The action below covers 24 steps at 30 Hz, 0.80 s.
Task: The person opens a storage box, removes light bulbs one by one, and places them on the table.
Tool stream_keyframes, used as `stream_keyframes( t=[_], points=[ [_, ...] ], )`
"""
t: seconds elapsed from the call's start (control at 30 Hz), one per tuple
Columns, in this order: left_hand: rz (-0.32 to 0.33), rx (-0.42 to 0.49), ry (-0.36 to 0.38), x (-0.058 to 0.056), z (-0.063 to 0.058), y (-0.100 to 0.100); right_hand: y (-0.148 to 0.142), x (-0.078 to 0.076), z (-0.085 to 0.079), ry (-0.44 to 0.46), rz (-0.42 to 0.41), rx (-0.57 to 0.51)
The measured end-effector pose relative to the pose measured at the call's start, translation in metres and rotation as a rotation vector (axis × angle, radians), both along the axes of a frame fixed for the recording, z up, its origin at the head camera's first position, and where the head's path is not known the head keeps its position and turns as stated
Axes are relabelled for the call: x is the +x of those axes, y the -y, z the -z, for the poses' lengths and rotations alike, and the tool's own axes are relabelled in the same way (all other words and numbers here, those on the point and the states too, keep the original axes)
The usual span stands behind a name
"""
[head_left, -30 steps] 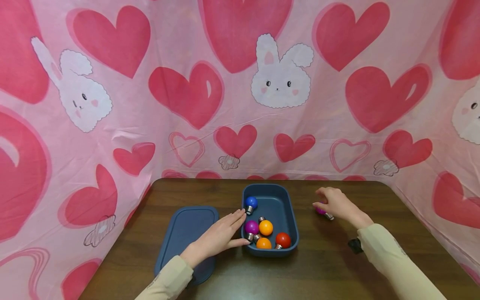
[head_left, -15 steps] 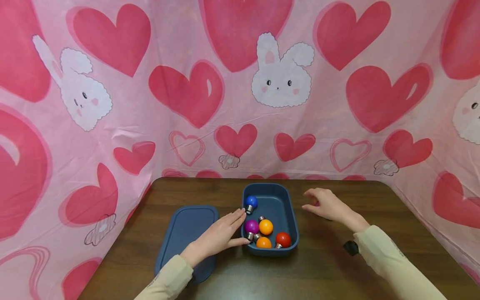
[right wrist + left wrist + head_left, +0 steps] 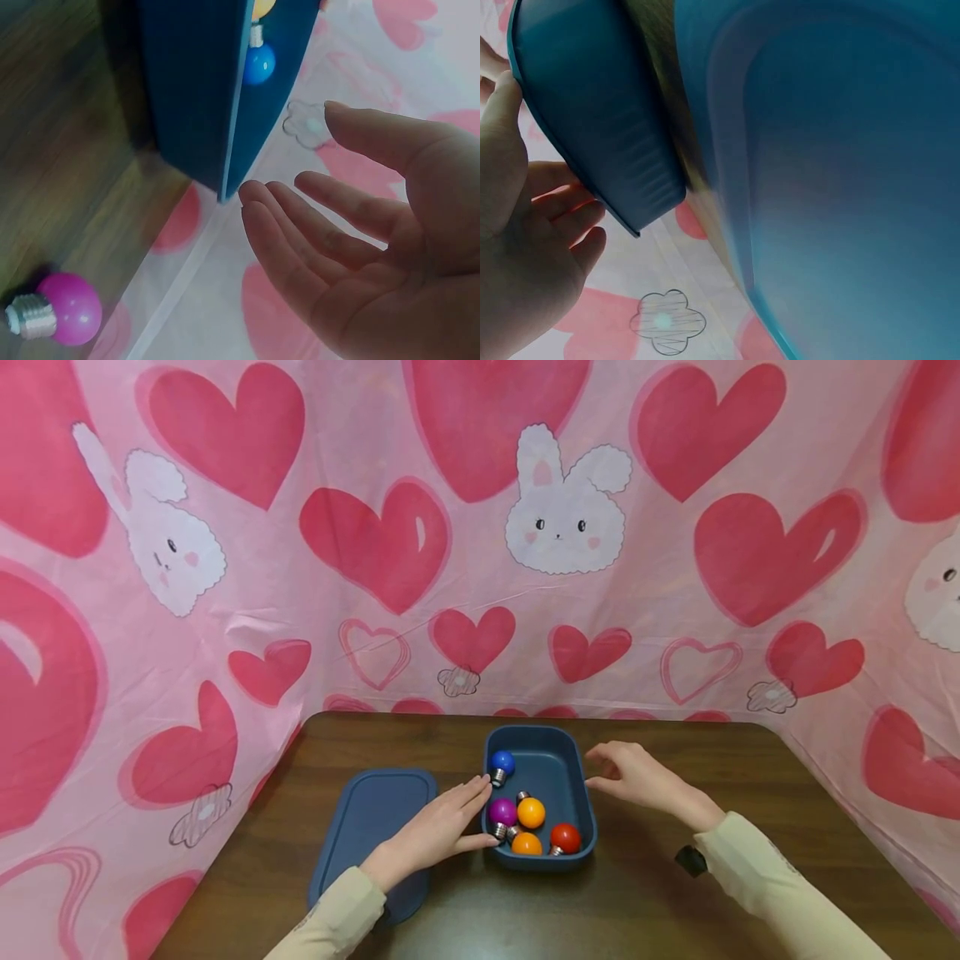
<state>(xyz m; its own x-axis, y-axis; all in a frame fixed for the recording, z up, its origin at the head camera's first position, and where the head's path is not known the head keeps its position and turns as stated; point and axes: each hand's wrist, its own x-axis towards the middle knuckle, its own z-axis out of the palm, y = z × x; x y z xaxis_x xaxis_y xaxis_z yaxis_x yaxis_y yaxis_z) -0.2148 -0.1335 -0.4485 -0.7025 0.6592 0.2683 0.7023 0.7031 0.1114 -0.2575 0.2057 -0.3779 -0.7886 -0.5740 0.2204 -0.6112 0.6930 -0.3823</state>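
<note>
A dark blue box (image 3: 551, 752) holds several coloured light bulbs, among them a blue bulb (image 3: 502, 763), a purple bulb (image 3: 502, 812), a yellow-orange bulb (image 3: 531, 813) and a red bulb (image 3: 566, 838). Along its left rim rests my left hand (image 3: 438, 831), fingers extended, thumb spread toward the near corner. Across from it, my right hand (image 3: 637, 777) has its fingertips right at the right rim, slightly bent, with nothing in them. A magenta bulb (image 3: 75, 309) lies on the tabletop in the right wrist view; the right hand hides it in the head view.
Left of the box, partly under my left forearm, lies a flat blue lid (image 3: 367, 827). Both stand on a brown wooden table (image 3: 600, 910). A pink curtain (image 3: 480, 577) with hearts and rabbits surrounds the table's back and sides.
My right hand has moved left from over the magenta bulb to the box's right rim, leaving the bulb on the table. The left hand has stayed in place.
</note>
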Motion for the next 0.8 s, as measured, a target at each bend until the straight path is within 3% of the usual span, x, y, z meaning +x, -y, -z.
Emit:
stream_keyframes(
  t=[0.43, 0.8],
  points=[
    [-0.005, -0.013, 0.013, 0.000, -0.002, 0.001, 0.031, -0.002, 0.004, 0.001, -0.120, 0.033],
    [-0.006, -0.008, 0.020, 0.001, -0.002, 0.000, 0.055, -0.006, 0.015, 0.114, -0.141, 0.093]
  ],
)
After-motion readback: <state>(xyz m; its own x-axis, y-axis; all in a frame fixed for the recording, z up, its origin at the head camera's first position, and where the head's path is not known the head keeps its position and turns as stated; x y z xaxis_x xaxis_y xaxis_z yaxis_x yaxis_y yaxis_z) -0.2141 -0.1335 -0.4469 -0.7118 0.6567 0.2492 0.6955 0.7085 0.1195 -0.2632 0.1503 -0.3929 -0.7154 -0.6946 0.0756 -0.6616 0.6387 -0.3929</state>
